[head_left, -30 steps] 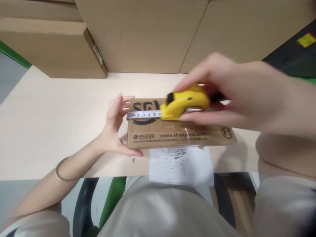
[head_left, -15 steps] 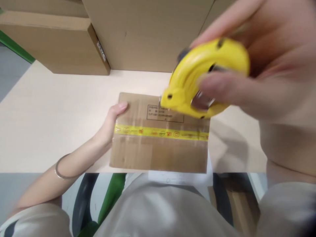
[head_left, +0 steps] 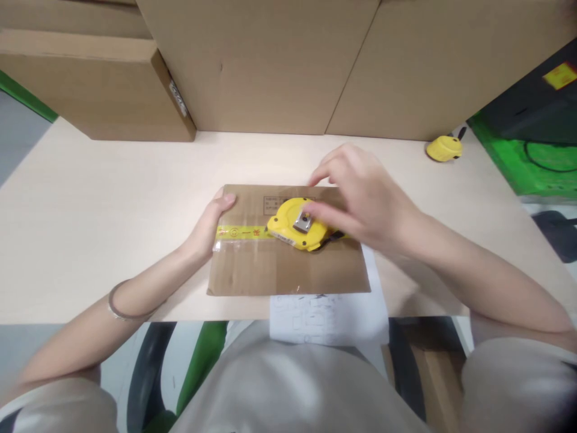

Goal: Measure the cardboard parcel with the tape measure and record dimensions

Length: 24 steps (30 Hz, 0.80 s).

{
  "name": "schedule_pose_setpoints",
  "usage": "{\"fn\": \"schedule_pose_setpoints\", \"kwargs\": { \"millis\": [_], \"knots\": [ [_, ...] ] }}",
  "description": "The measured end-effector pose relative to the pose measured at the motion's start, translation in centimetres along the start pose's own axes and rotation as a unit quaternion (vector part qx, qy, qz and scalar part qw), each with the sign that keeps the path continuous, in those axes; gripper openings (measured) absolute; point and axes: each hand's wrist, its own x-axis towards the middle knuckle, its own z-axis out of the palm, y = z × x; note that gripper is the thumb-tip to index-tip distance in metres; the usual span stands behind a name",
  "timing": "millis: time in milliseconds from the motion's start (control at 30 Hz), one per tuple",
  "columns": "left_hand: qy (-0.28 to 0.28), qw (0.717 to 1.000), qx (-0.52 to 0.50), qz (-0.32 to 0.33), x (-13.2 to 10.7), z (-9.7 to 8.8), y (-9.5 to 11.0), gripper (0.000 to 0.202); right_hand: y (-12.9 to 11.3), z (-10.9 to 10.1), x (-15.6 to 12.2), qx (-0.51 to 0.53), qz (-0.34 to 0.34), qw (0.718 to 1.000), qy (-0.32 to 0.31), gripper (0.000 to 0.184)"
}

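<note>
A small cardboard box [head_left: 252, 270] with a strip of yellow printed tape [head_left: 243, 232] is held above the table's front part. My left hand [head_left: 211, 219] grips its left side, thumb on top and fingers hidden behind. On the box's upper face lies a yellow tape measure [head_left: 288, 225], its metal clip facing up. Over the box's right half is my right hand [head_left: 360, 192], thumb touching the tape measure near the clip. Its other fingers are spread from the thumb, at the box's far edge. Under the box, a white paper [head_left: 324, 322] with line drawings sticks out.
Large cardboard boxes [head_left: 261, 72] line the back of the pale table [head_left: 112, 198], with a flatter carton [head_left: 108, 90] at the back left. Another yellow tape measure [head_left: 444, 148] sits at the back right, beside a green surface [head_left: 541, 162] and dark equipment.
My right hand has come down and away from the camera, bringing the tape measure from the air onto the box. The fingers have loosened. My left hand still grips the box, now slightly lower.
</note>
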Motion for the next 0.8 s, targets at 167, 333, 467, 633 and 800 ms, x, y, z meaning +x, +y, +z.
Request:
{"fn": "schedule_pose_setpoints", "kwargs": {
  "millis": [167,333,467,633,800],
  "knots": [
    [0.05,0.998,-0.023,0.0,0.1,-1.1,-1.3,0.024,5.1,-0.4,-1.5,-0.157,0.303,0.937,-0.07,0.041],
    [0.038,0.998,-0.046,-0.013,0.3,-0.9,-1.4,0.029,8.9,2.8,-4.4,-0.119,0.375,0.903,-0.171,0.035],
    [0.017,0.996,-0.077,-0.035,0.3,-0.2,-1.0,0.034,9.9,2.8,-5.0,-0.009,0.354,0.923,-0.152,0.036],
    [0.022,0.996,-0.079,-0.032,0.4,-0.5,-1.3,0.033,11.7,3.3,-3.7,0.214,0.31,0.926,-0.021,0.027],
    [0.013,0.998,-0.061,-0.019,0.9,-1.7,-2.1,0.034,13.3,5.7,-3.6,0.348,0.287,0.893,0.006,0.025]
  ]
}}
